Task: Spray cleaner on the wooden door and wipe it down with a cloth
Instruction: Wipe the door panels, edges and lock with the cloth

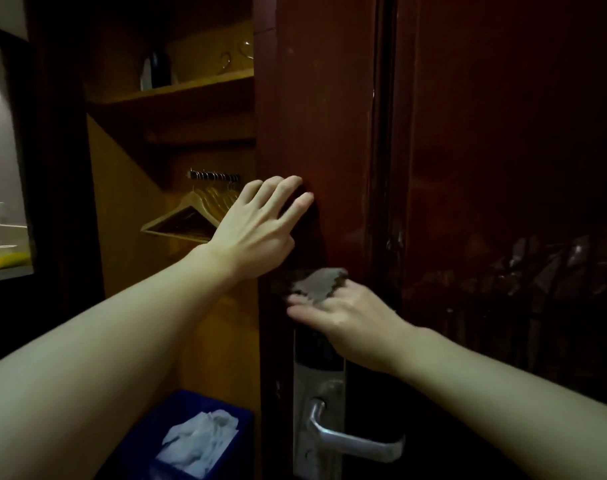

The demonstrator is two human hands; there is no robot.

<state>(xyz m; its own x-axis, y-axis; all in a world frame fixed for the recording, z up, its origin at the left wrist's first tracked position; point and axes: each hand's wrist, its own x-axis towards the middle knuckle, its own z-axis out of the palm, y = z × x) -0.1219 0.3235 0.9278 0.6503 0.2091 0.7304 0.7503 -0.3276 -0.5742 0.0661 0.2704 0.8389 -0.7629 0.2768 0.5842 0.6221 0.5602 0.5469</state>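
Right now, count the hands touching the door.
2. The left hand rests flat on the door edge; the right hand presses a grey cloth above the lock plate.

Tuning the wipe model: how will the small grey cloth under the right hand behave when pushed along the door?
The small grey cloth looks thin and floppy: it bunches unevenly under the right hand. Probably very light. It would likely slide easily over the glossy dark red wooden door, and could crumple unless pressed flat.
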